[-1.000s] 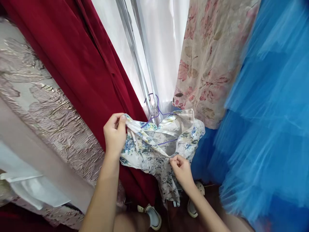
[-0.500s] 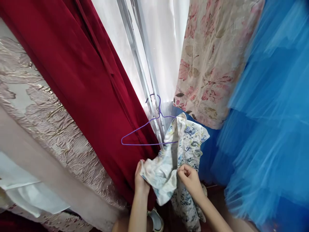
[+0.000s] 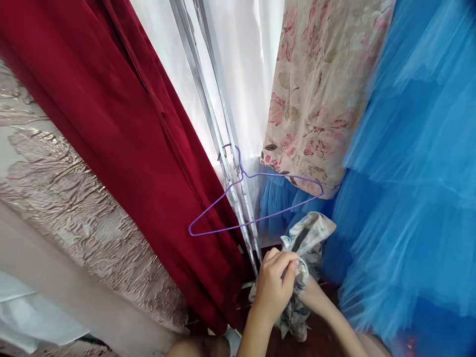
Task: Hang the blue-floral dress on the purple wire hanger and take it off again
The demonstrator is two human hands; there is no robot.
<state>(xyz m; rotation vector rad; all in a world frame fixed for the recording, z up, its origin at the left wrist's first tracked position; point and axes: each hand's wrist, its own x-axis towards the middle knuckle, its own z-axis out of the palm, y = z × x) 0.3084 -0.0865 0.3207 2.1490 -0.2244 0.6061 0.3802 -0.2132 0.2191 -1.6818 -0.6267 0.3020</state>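
"Where's the floral garment [image 3: 313, 229] hanging?"
"Right of the red fabric [image 3: 126, 148]; the left hand's [image 3: 275, 280] fingers are clamping it."
"And the right hand [image 3: 309, 293]?"
"Its fingers are hiding; I can't tell."

The hanger [image 3: 243, 173] hangs at the posts [image 3: 193, 54], the drape [image 3: 122, 124] left of it, the skirt [image 3: 409, 173] right. Below its right half the garment [image 3: 314, 232] hangs at the left hand [image 3: 275, 277], right hand [image 3: 308, 292] behind.
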